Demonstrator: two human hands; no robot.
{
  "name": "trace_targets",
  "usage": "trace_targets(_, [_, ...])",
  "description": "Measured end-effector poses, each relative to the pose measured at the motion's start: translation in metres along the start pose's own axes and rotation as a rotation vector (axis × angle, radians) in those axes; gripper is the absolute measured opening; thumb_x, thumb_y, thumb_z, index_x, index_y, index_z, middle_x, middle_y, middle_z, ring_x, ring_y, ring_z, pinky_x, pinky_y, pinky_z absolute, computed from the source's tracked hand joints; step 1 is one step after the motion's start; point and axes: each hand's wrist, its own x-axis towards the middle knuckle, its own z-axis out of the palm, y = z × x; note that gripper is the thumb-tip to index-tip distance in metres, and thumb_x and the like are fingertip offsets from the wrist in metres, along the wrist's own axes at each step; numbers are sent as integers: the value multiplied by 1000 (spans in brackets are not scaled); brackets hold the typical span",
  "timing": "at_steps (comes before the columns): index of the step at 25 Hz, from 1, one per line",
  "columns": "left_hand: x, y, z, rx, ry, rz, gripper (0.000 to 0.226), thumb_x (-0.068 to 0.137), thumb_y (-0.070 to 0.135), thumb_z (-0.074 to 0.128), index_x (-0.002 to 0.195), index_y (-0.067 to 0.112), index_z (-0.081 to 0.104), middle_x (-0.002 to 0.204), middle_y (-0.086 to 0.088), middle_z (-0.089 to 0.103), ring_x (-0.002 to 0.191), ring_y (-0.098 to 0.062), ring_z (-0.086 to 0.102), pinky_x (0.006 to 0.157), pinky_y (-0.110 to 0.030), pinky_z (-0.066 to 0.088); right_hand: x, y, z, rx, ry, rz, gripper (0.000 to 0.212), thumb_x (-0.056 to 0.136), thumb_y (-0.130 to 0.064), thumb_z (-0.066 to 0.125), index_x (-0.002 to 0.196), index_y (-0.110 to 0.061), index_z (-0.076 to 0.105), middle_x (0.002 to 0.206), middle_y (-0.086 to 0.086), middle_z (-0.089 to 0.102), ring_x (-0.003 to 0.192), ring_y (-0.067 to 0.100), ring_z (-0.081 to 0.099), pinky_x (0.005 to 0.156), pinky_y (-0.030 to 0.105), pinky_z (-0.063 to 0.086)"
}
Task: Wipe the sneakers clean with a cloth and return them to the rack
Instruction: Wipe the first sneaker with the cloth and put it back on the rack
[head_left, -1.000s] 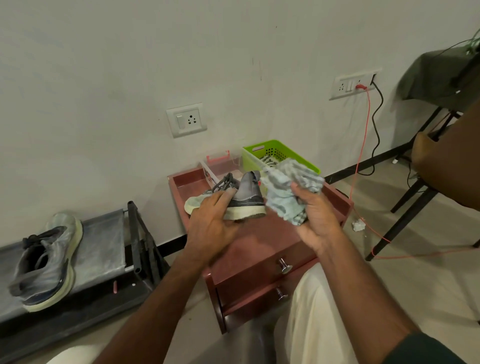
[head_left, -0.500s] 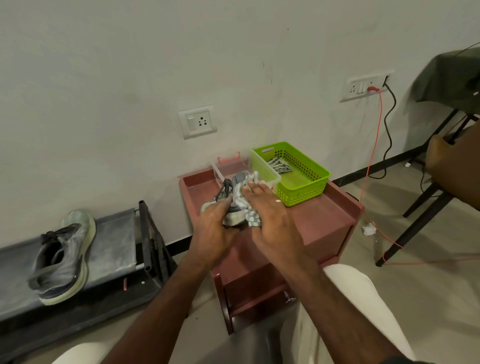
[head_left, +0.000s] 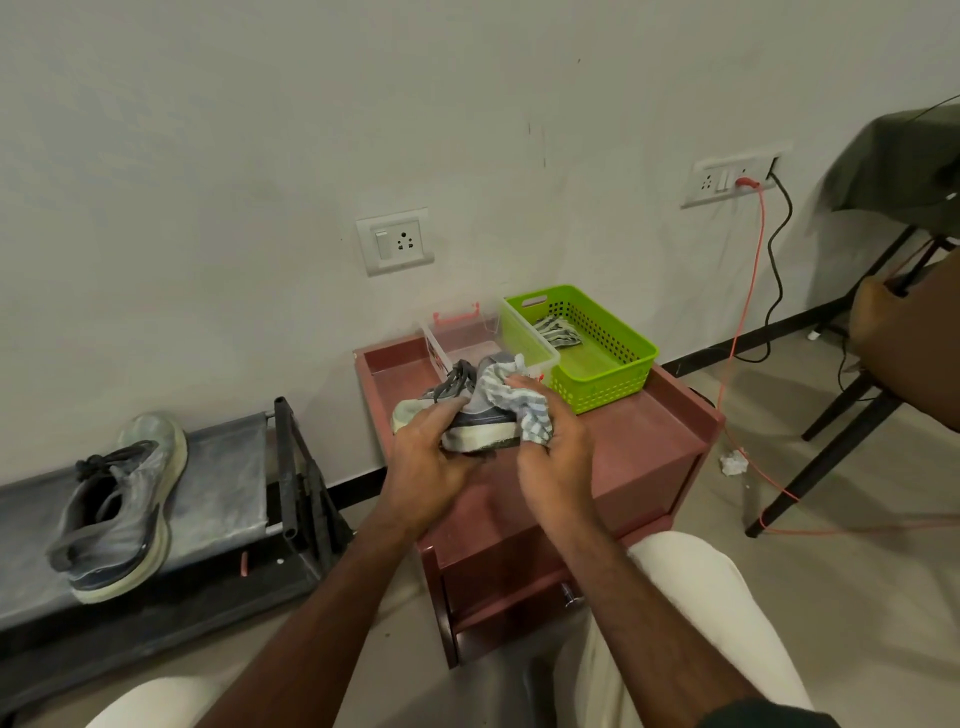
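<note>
Two hands busy mid-frame | left hand (head_left: 423, 457) grips sneaker (head_left: 467, 415) | right hand (head_left: 550, 441) clutches cloth (head_left: 511, 402) at heel | step: wiping | next: probably turn sneaker, wipe sole

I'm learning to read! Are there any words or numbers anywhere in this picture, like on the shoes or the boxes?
No words or numbers can be read here.
Clear plastic box: red marks on a label on its side, too small and blurred to read.
Sneaker on the rack: no brand or lettering visible.
Sneaker being wiped: mostly covered by the hands and cloth; no lettering visible.
Green basket: no text visible.
</note>
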Motion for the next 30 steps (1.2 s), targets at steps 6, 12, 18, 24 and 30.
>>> trace_targets(6, [-10, -6, -9, 24, -124, 7, 68, 72, 36, 82, 132, 10, 63, 124, 10, 64, 115, -11, 63, 98, -41, 55, 24, 16, -2, 150, -53, 715, 16, 93, -11, 56, 94, -10, 71, 79, 18, 72, 54, 33, 65, 47, 40, 52])
trace_targets(12, [-7, -25, -13, 158, -164, -49, 81, 73, 22, 80, 147, 21, 48, 138, 0, 61, 126, -18, 57, 99, -45, 52, -1, -14, -5, -58, -41, 367, 17, 91, -11, 63, 86, -24, 72, 81, -1, 74, 75, 19, 69, 66, 31, 55])
trace_targets(18, [-17, -14, 12, 557, -312, 44, 83, 86, 30, 71, 156, 29, 27, 159, 3, 39, 146, -16, 33, 118, -57, 28, -10, -4, -11, -116, 83, 533, 15, 78, -22, 74, 92, -22, 70, 87, -2, 75, 79, 19, 71, 71, 38, 60])
trace_targets(24, [-18, -37, 15, 709, -415, -96, 97, 85, 45, 73, 160, 25, 15, 168, 4, 15, 155, -11, 10, 121, -60, 15, -8, -3, -23, -238, 174, 645, 20, 85, 2, 56, 96, -8, 69, 98, 17, 73, 77, 29, 68, 60, 32, 50])
trace_targets(30, [-16, -37, 22, 774, -455, -84, 89, 87, 49, 69, 158, 33, 16, 168, 10, 13, 155, -9, 5, 116, -70, 11, -18, -2, -3, -958, -475, -289, 56, 85, -23, 37, 136, -14, 58, 142, 3, 57, 140, 23, 41, 121, 44, 24])
